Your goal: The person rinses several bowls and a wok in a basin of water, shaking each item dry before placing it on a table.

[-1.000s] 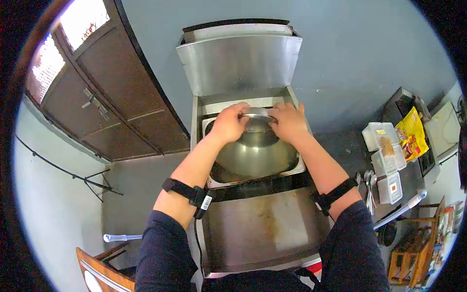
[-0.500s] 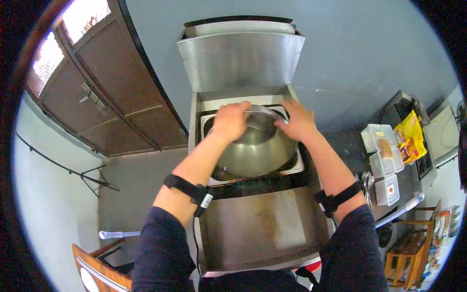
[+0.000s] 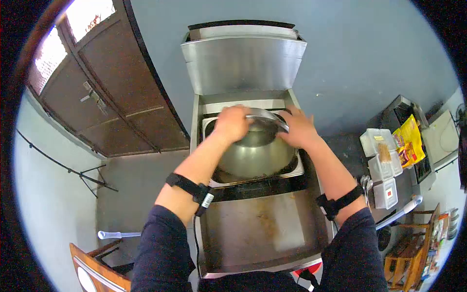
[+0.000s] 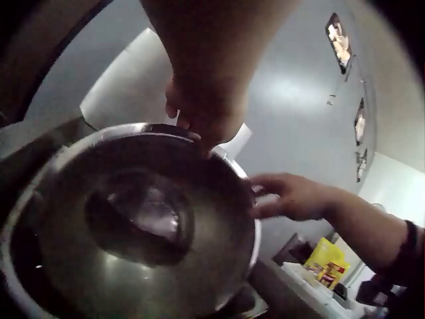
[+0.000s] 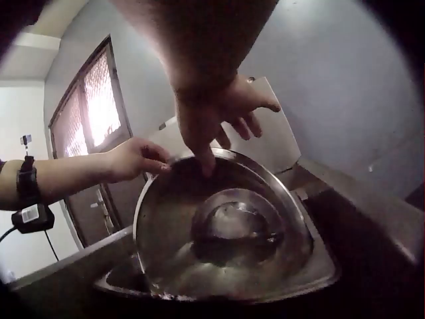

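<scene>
A large metal bowl (image 3: pixel 258 158) stands tilted in a rectangular metal basin (image 3: pixel 297 171), its inside facing me. My left hand (image 3: pixel 232 124) pinches the upper left of the rim; in the right wrist view, the left hand (image 5: pixel 136 159) has thumb and fingers at that edge. At the upper right of the rim is my right hand (image 3: pixel 296 127). Its thumb reaches over the rim to the inside, and the other fingers spread loosely behind the bowl (image 5: pixel 192 266). Light glints on the bowl's round bottom. The far side of the bowl is hidden.
The basin sits in a steel unit with a tall back panel (image 3: pixel 245 65) and a flat stained front shelf (image 3: pixel 253 233). To the right are clear plastic containers (image 3: pixel 382 168), spoons (image 3: pixel 367 186) and a yellow bag (image 3: pixel 411 141). A brown door (image 3: pixel 116 82) stands at left.
The right hand has loosened and spread its fingers, shifting outward along the rim. The left hand stays near the upper left rim. The rim between the hands now slants down to the right.
</scene>
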Available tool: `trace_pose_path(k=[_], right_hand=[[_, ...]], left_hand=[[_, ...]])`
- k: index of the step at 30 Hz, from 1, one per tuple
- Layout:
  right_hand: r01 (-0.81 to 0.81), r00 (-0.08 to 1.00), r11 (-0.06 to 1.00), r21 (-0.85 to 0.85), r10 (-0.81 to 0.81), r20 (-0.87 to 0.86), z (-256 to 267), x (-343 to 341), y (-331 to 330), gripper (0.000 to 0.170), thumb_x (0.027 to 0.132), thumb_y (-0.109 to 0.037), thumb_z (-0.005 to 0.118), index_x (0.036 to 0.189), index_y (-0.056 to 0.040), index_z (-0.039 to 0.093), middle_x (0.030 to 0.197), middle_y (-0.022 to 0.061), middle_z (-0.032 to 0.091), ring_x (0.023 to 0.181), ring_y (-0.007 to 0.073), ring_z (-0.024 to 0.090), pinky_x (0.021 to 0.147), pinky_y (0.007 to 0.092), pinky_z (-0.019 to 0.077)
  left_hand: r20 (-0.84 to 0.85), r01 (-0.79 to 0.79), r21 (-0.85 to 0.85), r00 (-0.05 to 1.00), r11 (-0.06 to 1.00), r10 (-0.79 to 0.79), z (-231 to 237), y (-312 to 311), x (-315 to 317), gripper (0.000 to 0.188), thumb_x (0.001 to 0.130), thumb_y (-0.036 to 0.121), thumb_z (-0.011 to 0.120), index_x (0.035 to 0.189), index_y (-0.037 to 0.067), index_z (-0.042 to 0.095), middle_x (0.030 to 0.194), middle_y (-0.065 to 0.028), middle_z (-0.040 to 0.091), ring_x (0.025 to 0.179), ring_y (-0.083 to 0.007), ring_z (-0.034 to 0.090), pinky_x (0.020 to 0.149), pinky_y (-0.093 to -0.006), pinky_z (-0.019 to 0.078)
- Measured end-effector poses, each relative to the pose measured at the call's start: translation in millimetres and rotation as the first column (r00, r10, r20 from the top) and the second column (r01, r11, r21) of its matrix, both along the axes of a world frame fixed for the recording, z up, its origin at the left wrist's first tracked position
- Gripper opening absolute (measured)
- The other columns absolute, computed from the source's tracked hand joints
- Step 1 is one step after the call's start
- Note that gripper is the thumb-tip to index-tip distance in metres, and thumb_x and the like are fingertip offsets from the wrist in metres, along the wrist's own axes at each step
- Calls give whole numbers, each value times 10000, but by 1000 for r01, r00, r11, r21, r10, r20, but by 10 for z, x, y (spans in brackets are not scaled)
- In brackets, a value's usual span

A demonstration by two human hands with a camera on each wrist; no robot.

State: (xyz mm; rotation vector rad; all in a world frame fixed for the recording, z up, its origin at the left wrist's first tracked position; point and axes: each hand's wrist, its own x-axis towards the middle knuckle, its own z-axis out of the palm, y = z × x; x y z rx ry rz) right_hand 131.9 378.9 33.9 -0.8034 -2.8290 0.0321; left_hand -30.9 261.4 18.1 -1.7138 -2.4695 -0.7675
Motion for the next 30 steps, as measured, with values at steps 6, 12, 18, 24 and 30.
trace_pose_path(k=[6, 12, 18, 24, 30], right_hand=[[33, 996, 999, 44, -36, 87, -91, -66, -11, 225, 720, -246, 570, 904, -116, 584, 1004, 48, 497, 983, 228, 466, 855, 496, 308], [333, 856, 941, -56, -277, 436, -145, 97, 20, 278, 697, -215, 555, 925, -62, 595, 1006, 117, 555, 948, 253, 536, 817, 414, 401], [414, 835, 897, -158, -305, 457, -358, 226, 71, 310, 676, -191, 562, 937, -25, 586, 980, 146, 580, 918, 272, 566, 757, 357, 467], [345, 918, 919, -193, -288, 272, -382, 346, 131, 254, 656, -176, 588, 870, -39, 595, 911, 160, 587, 852, 298, 578, 724, 369, 475], [234, 972, 961, -149, -235, 12, -314, 444, 144, 243, 666, -219, 600, 866, -81, 594, 841, 154, 587, 787, 319, 574, 694, 399, 471]], left_hand=[[104, 40, 177, 993, 983, -59, -215, -1, -4, 294, 712, 174, 589, 972, 45, 540, 961, -124, 561, 941, -299, 511, 780, -379, 412], [235, -198, -276, 935, 941, 266, -740, -508, -570, 235, 731, 184, 554, 922, 49, 523, 914, -162, 564, 880, -321, 527, 746, -395, 415], [62, -199, -315, 971, 928, 229, -217, -532, -346, 248, 723, 166, 547, 967, 130, 542, 930, -122, 568, 894, -300, 531, 754, -393, 427], [-13, -104, -181, 995, 978, 103, 23, -703, -246, 226, 693, 191, 594, 906, 118, 576, 896, -89, 568, 851, -293, 541, 716, -389, 433], [-92, -10, 9, 996, 1000, 11, 145, -873, -179, 195, 680, 170, 610, 856, 94, 574, 836, -83, 571, 776, -296, 551, 649, -380, 444]])
